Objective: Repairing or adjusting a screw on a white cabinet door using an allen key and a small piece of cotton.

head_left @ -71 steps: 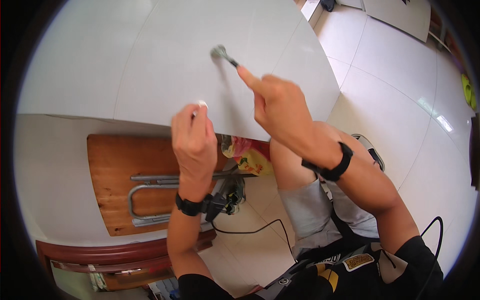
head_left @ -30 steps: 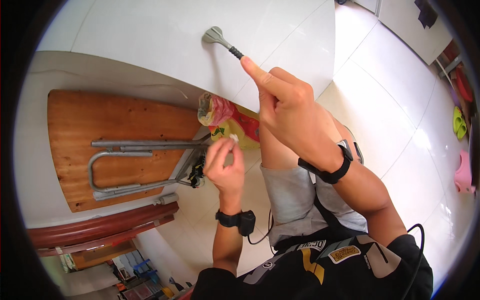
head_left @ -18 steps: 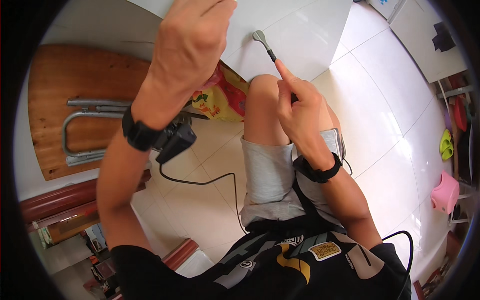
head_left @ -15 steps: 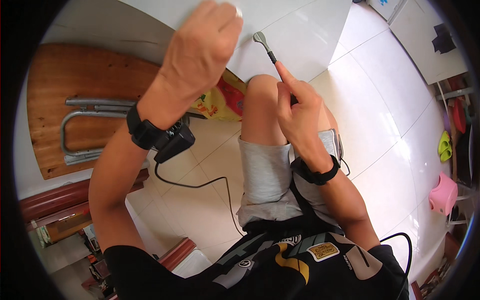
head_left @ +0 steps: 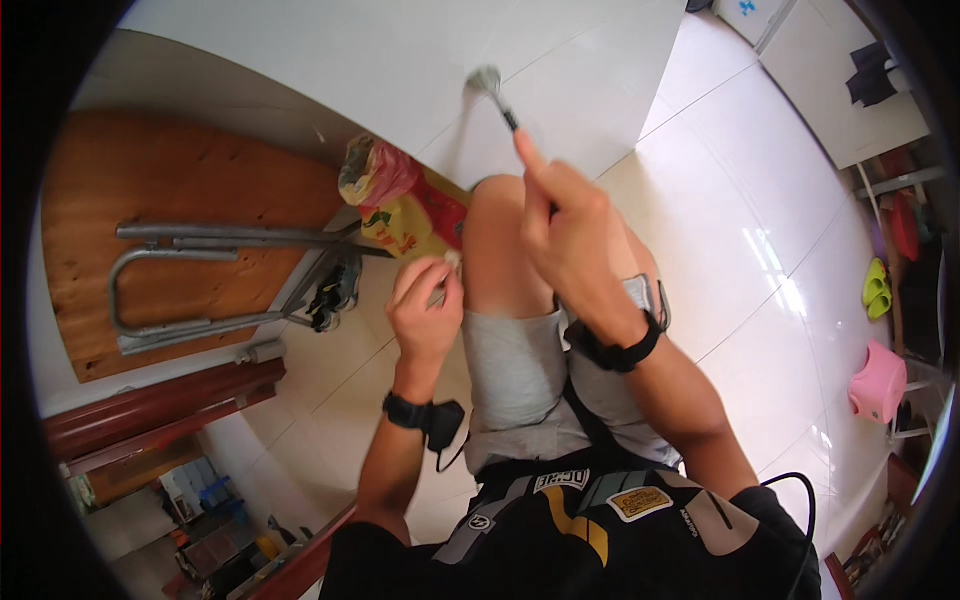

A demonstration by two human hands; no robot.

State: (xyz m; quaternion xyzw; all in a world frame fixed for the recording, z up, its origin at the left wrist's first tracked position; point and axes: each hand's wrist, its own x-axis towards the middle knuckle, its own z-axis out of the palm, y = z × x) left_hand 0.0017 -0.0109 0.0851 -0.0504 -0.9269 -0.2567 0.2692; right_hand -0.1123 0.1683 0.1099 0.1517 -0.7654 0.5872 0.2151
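My right hand [head_left: 570, 225] is closed round a slim hand tool [head_left: 497, 100], its index finger stretched along the handle. The tool has a dark neck and a flared grey head, blurred now, over the white tabletop [head_left: 330, 60]; its exact kind is unclear. My left hand [head_left: 425, 305] is lower, beside my left thigh, with its fingers curled in a pinch. A small whitish piece [head_left: 453, 258] shows at its fingertips, too small to name. Just beyond that hand stands a yellow and red bag [head_left: 400, 225] with its top open, partly under the table edge.
A folded wooden table [head_left: 180, 200] with grey metal legs [head_left: 230, 232] leans at the left. Dark red wooden furniture [head_left: 170, 400] is below it. On the right are a pink stool [head_left: 878, 383], green slippers [head_left: 877, 288] and a white cabinet [head_left: 840, 90].
My left hand has come down from above the tabletop to beside my thigh, near the bag. My right hand and the tool have shifted slightly left, and the view has shifted.
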